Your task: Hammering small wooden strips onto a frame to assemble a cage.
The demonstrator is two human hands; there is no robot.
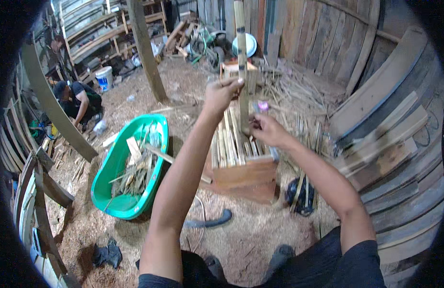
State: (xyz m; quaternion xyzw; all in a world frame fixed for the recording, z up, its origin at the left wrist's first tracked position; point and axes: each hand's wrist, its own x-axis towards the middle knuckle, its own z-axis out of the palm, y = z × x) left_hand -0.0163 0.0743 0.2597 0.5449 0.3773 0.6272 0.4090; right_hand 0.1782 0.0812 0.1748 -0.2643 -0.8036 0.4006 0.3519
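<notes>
A long bamboo strip (241, 53) with dark bands stands upright in front of me, its top running out of view. My left hand (225, 97) is closed around it at mid-length. By the strip's lower end is my right hand (267, 129), its fingers curled together at the strip's edge; what they pinch is hidden. Below both hands, several pale slats (227, 144) lie side by side on top of a reddish-brown wooden box (246, 177).
Left of the box, a green plastic tub (99, 185) holds wood scraps. Curved planks (400, 168) are stacked at the right. A wooden post (147, 53) rises behind the tub. Another person (78, 101) crouches at far left. A dark curved pipe (210, 222) lies near my feet.
</notes>
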